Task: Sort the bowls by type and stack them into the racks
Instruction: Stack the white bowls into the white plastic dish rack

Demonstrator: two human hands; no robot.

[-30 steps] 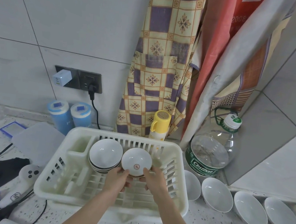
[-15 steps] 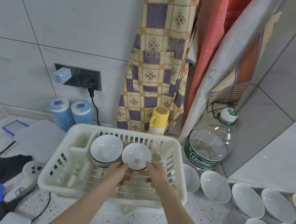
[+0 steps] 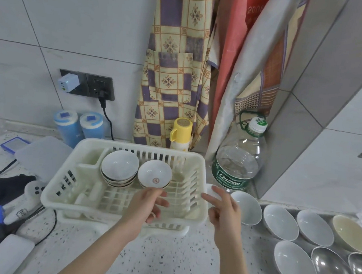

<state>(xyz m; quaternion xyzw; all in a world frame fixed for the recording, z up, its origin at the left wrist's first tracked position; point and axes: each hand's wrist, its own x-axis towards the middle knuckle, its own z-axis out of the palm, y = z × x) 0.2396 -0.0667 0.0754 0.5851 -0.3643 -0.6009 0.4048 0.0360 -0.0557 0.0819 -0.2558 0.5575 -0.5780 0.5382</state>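
Speckled counter (image 3: 164, 256): logo bowl (image 3: 154, 174) racked just beyond left hand (image 3: 147, 204)

**Countertop and wall, non-task items**

Clear water bottle (image 3: 237, 164), green label, in the corner. Yellow-capped flask (image 3: 181, 133) before a checked apron (image 3: 173, 69). Two blue canisters (image 3: 79, 127) under a wall socket (image 3: 87, 84) with white charger (image 3: 68, 83). White game controller (image 3: 34, 190), left.

Rack (image 3: 60, 182) on counter; bowl stack (image 3: 118, 168) inside, marked bowl (image 3: 154, 177) just right; loose bowls (image 3: 280, 221) right of rack.
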